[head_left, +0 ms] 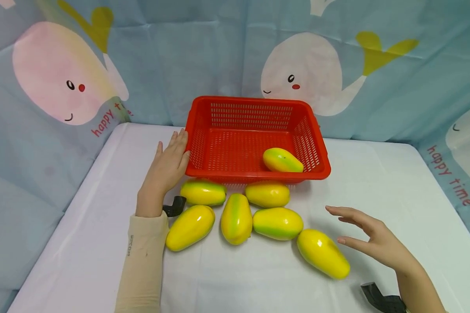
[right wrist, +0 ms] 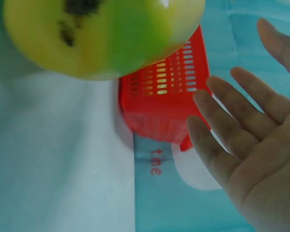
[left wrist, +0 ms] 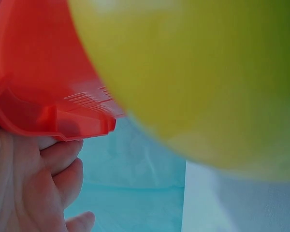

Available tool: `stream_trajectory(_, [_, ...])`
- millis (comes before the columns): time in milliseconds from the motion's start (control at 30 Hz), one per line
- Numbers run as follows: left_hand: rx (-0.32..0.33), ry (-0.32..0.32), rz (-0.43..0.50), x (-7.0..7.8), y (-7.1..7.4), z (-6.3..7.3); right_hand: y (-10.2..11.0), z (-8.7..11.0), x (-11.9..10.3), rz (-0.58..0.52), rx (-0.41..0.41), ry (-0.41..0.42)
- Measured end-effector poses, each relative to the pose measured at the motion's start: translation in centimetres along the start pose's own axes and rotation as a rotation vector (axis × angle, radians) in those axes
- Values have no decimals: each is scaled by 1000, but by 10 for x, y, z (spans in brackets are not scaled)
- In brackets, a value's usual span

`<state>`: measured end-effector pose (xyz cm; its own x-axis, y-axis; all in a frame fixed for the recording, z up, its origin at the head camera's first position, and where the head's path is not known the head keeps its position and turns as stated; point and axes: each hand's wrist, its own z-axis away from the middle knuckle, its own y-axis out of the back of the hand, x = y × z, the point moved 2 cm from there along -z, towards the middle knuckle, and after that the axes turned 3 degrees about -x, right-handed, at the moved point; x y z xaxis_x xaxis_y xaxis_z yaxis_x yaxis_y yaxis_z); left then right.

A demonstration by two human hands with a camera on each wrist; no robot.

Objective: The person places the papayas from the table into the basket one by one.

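Observation:
My left hand (head_left: 167, 164) rests with straight fingers against the left side of a red plastic basket (head_left: 254, 176); the left wrist view shows its fingers at the basket's rim (left wrist: 53, 135). One yellow-green papaya (head_left: 283, 160) lies inside the basket at the front right. My right hand (head_left: 372, 237) hovers above the table with fingers spread and holds nothing. Nearest to it lies a yellow papaya (head_left: 323, 254), apart from the fingers. Several more papayas, such as the one in the middle (head_left: 236, 219), lie in front of the basket. A papaya (right wrist: 106, 38) looms large in the right wrist view.
A white cloth (head_left: 227, 282) covers the table. Behind it hangs a light blue curtain (head_left: 180, 65) printed with whales, close to the basket's back. Black wrist camera mounts (head_left: 175, 206) show at both wrists, the left one close beside papayas.

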<state>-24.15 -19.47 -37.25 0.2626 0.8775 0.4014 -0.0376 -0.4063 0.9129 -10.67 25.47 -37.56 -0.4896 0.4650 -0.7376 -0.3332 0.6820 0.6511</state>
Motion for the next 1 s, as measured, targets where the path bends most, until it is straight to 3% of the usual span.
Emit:
stream_trajectory(200, [-3,0,1,1,2,0,-9,10,4,-38,-41,-29])
stream_trajectory(533, [-6,-2,6,-1,0,1,-28,7,9,-81,-144,-74])
stream_trajectory(1000, [6,-3,14,0,-1,0,-31,6,9,-70,-176,-113])
